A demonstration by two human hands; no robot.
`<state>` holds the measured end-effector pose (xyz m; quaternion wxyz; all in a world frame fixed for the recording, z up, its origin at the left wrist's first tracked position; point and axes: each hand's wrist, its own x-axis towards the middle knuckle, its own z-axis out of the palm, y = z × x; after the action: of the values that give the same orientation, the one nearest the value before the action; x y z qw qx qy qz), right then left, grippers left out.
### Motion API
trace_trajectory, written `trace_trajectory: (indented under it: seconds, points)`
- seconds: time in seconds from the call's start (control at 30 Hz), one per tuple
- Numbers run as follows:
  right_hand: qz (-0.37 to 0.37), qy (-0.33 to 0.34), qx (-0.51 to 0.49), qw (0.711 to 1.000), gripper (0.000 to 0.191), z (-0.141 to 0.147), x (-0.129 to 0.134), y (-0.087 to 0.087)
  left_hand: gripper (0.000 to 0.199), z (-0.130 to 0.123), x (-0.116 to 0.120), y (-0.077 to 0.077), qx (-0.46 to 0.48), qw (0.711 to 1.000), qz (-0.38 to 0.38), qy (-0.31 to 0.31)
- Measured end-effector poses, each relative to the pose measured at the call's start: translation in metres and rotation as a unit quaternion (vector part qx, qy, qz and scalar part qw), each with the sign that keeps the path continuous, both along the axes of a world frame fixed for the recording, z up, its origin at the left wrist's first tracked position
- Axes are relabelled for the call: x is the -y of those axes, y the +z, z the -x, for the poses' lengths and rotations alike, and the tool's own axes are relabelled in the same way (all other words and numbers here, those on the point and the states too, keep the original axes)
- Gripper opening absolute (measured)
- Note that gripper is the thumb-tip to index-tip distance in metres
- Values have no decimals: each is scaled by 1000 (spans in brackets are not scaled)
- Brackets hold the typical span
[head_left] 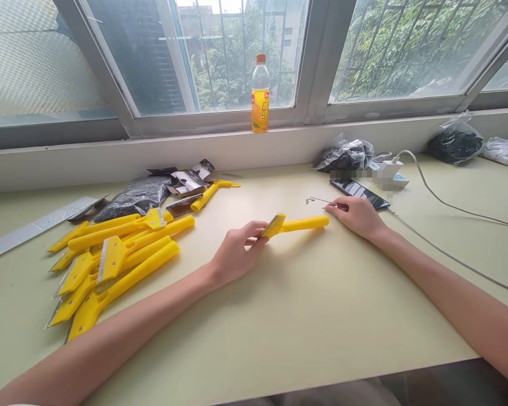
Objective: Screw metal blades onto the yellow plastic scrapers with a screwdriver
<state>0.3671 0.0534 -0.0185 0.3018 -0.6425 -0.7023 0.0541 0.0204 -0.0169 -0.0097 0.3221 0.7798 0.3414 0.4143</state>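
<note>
My left hand (241, 251) grips a yellow scraper (305, 224) by its head, and the handle points right above the pale green table (322, 316). My right hand (358, 214) pinches a thin metal rod (320, 200), perhaps a hex key, close to the tabletop. Several tiny metal screws (310, 200) lie by the rod's far end. On the left, several yellow scrapers (112, 258) are piled with blades toward the left. Another yellow scraper (209, 195) rests partly under black packaging cards.
Behind the pile are a black plastic bag (135, 197), packaging cards (190, 180) and a silver strip (38, 225). A phone (359, 193), charger (387, 172) with cable, and bagged items (455, 141) sit at the right. An orange drink bottle (260, 101) stands on the sill.
</note>
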Motion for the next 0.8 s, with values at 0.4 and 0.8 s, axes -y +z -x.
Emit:
trace_trajectory:
  seconds: [0.4,0.8]
  points:
    - [43,68,-172,982,42,30,27,22,11,3,4,-3,-129,981,-113,-90]
    - [14,342,-119,932,20,124,84,29,30,1,7,0,-103,993,-14,-61]
